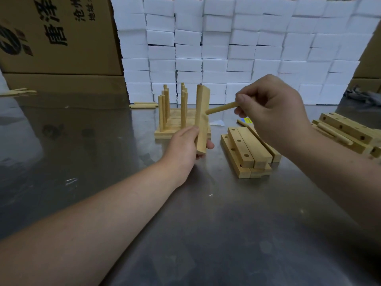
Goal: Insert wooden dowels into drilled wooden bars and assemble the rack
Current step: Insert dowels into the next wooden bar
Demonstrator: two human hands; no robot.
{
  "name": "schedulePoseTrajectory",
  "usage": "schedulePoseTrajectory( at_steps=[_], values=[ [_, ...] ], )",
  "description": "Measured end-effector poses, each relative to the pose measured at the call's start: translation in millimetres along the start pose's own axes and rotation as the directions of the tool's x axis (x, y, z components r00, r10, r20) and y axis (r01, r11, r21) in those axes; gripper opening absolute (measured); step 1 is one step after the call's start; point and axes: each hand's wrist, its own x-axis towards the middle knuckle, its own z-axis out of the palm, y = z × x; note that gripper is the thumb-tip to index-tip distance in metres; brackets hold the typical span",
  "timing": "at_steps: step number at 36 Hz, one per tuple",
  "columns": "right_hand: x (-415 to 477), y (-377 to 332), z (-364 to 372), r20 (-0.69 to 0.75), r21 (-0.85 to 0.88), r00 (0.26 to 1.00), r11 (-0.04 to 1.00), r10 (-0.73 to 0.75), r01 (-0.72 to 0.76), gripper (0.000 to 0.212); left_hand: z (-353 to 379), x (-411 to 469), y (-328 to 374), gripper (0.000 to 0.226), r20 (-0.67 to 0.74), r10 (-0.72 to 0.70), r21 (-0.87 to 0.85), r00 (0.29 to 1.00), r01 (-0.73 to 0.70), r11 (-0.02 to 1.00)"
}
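Two hands work above a shiny metal table (pixel 226 223). The left hand (pixel 185 143) grips the lower end of a wooden bar (pixel 202 118) and holds it upright, fingers wrapped behind it and thumb on the near edge. The right hand (pixel 272 106) pinches one dowel (pixel 221 108) between thumb and curled fingers, lying nearly level, with its far tip against the bar's right face. Whether that tip sits in a hole cannot be told.

A large cardboard box (pixel 57 36) with printed characters stands on another at the back left. Both are closed to view and cut off by the frame, so their contents do not show. A wall of white foam blocks (pixel 247 48) fills the rest of the back.

Just behind the held bar stands a partly built rack (pixel 165 134), flat bars with upright dowels. The bar and left hand hide its right side, so the dowels cannot be counted. A stack of drilled bars (pixel 245 149) lies near the right wrist. More drilled bars (pixel 346 129) are cropped at the right edge. Loose dowels (pixel 143 105) lie by the foam. A small blue and yellow item (pixel 246 120) under the right hand is too hidden to identify.
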Motion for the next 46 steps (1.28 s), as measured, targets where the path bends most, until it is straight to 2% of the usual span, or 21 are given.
schedulePoseTrajectory(
  at_steps=[3,6,8,11,14,16,19,22,25,28,33,35,39,46],
  values=[
    [-3,-1,4,0.097,0.081,0.991,0.992,0.092,-0.100,0.027,-1,1,-1,0.035,-0.020,-0.004,-0.053,1.000,0.003,0.999],
    [-6,2,9,0.204,0.023,0.967,0.987,0.150,-0.158,0.024,-1,0,-1,0.031,-0.013,0.014,-0.031,1.000,-0.015,0.999],
    [-7,5,13,0.288,-0.078,0.943,0.985,0.168,-0.152,0.019,0,-1,-1,0.025,0.001,0.020,-0.024,1.000,-0.020,1.000],
    [-10,7,15,0.398,-0.224,0.901,0.971,0.172,-0.087,0.022,0,-2,0,0.019,0.028,0.009,-0.054,1.000,-0.007,0.999],
    [-13,5,17,0.465,-0.279,0.872,0.960,0.150,-0.017,0.026,0,-1,-1,0.009,0.026,0.000,-0.045,1.000,0.002,0.999],
    [-13,4,16,0.441,-0.283,0.883,0.958,0.162,-0.035,0.029,1,1,-2,0.002,-0.022,0.021,0.001,1.000,-0.020,1.000],
    [-12,4,13,0.363,-0.294,0.911,0.952,0.196,-0.087,0.029,2,6,-7,0.013,-0.094,0.102,0.137,0.990,-0.089,0.987],
    [-12,5,13,0.334,-0.313,0.921,0.945,0.200,-0.092,0.029,2,8,-9,0.021,-0.089,0.107,0.187,0.990,-0.089,0.978],
    [-13,4,13,0.329,-0.354,0.922,0.932,0.206,-0.082,0.028,1,7,-9,0.010,-0.110,0.132,0.211,0.985,-0.107,0.972],
    [-14,4,13,0.323,-0.378,0.924,0.923,0.204,-0.072,0.026,1,6,-6,0.014,-0.106,0.092,0.172,0.990,-0.073,0.982],
    [-14,1,12,0.287,-0.393,0.937,0.917,0.199,-0.074,0.029,1,5,-6,0.021,-0.062,0.098,0.242,0.993,-0.080,0.967],
    [-14,1,11,0.293,-0.411,0.934,0.909,0.205,-0.071,0.027,1,5,-3,0.018,-0.018,0.065,0.176,0.998,-0.061,0.982],
    [-13,1,11,0.303,-0.411,0.927,0.908,0.221,-0.082,0.027,-1,4,0,0.035,-0.049,-0.019,-0.091,0.999,0.014,0.996],
    [-18,-2,14,0.392,-0.417,0.904,0.909,0.173,0.007,0.026,1,8,0,0.050,-0.050,-0.104,-0.283,0.993,0.086,0.955]
  ],
)
